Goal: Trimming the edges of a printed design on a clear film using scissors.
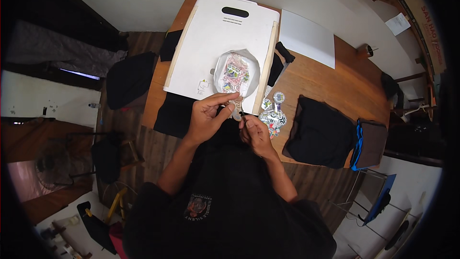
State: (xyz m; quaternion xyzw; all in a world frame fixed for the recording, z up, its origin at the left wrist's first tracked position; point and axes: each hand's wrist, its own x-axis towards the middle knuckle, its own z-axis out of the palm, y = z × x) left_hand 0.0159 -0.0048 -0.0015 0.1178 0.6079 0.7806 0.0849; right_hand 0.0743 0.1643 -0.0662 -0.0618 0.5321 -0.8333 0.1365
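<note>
My left hand (211,114) is closed in a pinch on a small translucent printed piece (236,111), perhaps a sticker, at the near edge of a white board. My right hand (257,135) is closed round a thin dark tool (243,114), whose tip points up at that piece; its exact kind is too small to tell. Just beyond both hands, a round white shallow container (253,86) holds colourful printed scraps (234,69). Right of my right hand lies a pile of cut printed pieces (273,119), with a round one (279,97) at its far end.
The white board (206,33) with a handle slot lies on a brown wooden table (306,84). A white sheet (306,38) is at the back. Folded black cloth (318,132) and a brown-and-blue cloth stack (371,139) lie right. A cup (365,51) stands far right.
</note>
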